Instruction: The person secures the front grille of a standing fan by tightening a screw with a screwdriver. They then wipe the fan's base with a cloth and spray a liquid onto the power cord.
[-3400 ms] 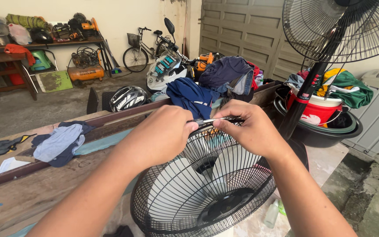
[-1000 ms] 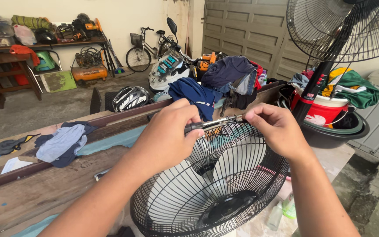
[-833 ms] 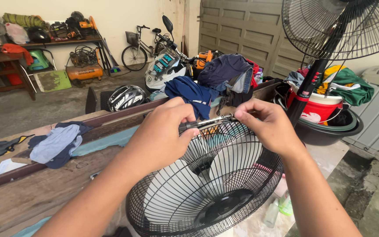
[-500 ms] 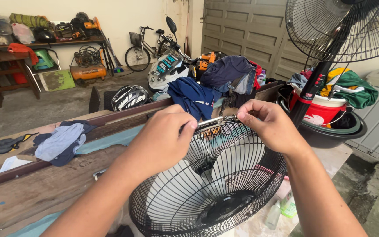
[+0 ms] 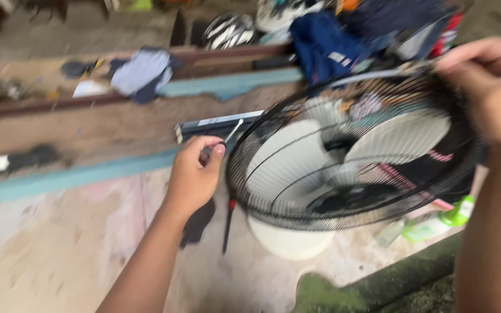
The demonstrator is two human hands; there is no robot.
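Black metal wire fan grille (image 5: pixel 297 174), smooth white plastic blades (image 5: pixel 398 136), rough concrete floor (image 5: pixel 59 249).

black wire fan guard (image 5: pixel 349 150) tilted over pale blades, blurred.

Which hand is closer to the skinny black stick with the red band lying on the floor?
Left. The left hand is just above the thin black rod with a red band, fingers pinching a small silvery tool. The right hand grips the black wire fan guard, far right.

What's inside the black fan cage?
Inside the fan cage, pale blades show around a hub, blurred. The motor behind is hidden. The right hand grips the rim; the left hand holds a thin tool.
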